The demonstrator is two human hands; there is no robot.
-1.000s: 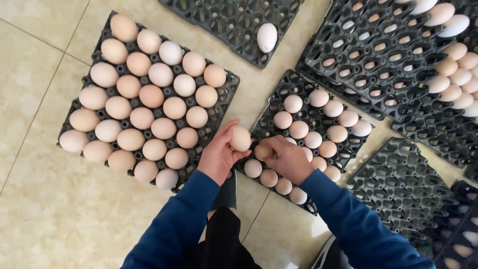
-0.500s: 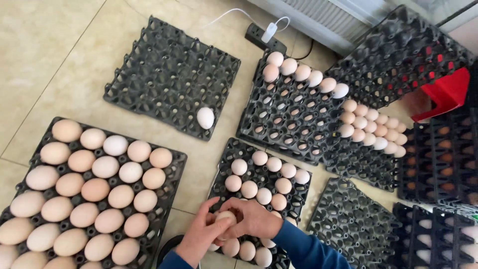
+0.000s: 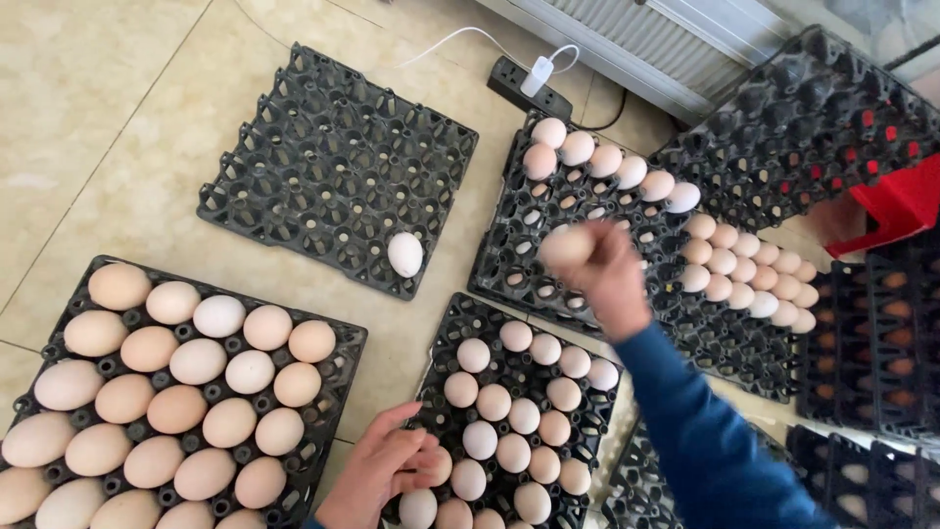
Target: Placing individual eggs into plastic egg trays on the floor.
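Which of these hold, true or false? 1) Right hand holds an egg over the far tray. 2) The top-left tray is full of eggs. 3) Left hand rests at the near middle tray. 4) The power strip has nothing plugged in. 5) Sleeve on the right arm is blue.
1) True: the right hand, blurred, carries an egg above the far tray.
2) False: the top-left tray holds a single white egg at its near edge.
3) True: the left hand touches eggs at the edge of the near middle tray.
4) False: the power strip has a white plug with cable in it.
5) True: the sleeve is blue.
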